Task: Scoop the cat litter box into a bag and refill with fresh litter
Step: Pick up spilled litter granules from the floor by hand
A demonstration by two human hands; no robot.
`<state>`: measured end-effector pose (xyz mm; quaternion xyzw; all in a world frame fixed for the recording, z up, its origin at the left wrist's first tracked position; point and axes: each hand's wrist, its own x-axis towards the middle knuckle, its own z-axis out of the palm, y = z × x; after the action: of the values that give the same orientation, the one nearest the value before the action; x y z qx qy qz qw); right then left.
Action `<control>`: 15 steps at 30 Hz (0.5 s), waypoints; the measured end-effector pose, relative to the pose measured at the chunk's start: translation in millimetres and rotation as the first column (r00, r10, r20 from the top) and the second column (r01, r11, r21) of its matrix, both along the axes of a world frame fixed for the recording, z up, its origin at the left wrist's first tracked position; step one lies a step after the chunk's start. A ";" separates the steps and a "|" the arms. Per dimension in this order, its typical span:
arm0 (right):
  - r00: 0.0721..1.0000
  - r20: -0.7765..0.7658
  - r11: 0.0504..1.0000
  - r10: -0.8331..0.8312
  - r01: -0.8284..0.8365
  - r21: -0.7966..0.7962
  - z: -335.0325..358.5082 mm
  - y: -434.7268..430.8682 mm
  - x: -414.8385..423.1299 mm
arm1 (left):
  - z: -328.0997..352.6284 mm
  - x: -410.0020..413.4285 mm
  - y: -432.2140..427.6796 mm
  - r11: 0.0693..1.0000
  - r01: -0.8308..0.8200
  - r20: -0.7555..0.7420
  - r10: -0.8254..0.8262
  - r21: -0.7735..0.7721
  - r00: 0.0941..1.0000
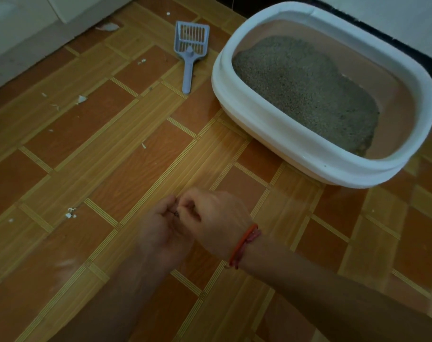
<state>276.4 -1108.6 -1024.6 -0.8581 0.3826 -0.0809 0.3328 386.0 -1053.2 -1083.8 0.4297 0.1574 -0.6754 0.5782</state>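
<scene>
- Brown wood-pattern tiled floor (111, 156): everything sits on it; no bag or fresh-litter sack in view.
- White-rimmed, peach-bodied oval plastic litter box (271, 117): upper right, close to the dark skirting. Its long axis runs from the upper left to the lower right of the view, open side up.
- Grey granular litter (306, 90): covers most of the box bottom, with a bare peach strip along the right side. No clumps are obvious.
- Right hand (217, 218) and left hand (160, 230): low centre, well apart from the box, pressed close together above the floor. Fingers of both are curled, with the tips meeting on a tiny dark speck (176, 214). It is blurred, so I can't tell what it is, possibly a litter grain.
- Pale blue slotted plastic litter scoop (190, 54): lies flat on the floor just left of the box, not touching it. Its long axis runs roughly away from the person, slotted head at the far end and handle end pointing back toward the hands. Neither hand is on it.
- Thin red thread bracelet (242, 245): on the right wrist.
- Small white scraps (81, 99): scattered over the left floor.
- Progress, judged: early. The scoop is not picked up and no bag is out. Scooping, bagging and refilling all look still to do.
</scene>
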 end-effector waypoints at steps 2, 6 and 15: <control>1.000 0.003 1.000 0.009 -0.009 -0.011 3.3 1.3 -1.4 | -3.4 1.6 0.1 1.000 0.009 0.001 -0.009 0.000 1.000; 0.999 0.006 0.998 0.047 -0.047 -0.042 8.5 2.1 -3.1 | 0.4 1.4 2.3 0.999 -0.028 -0.065 0.025 -0.043 0.998; 0.998 0.055 0.996 -0.017 0.022 -0.092 9.8 0.9 -13.5 | 36.9 -5.6 6.7 0.989 -0.123 0.003 0.124 -0.084 0.992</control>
<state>263.0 -1107.7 -1014.8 -0.8663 0.3777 -0.1247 0.3022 380.5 -1046.5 -1046.9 0.3973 0.1528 -0.6427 0.6370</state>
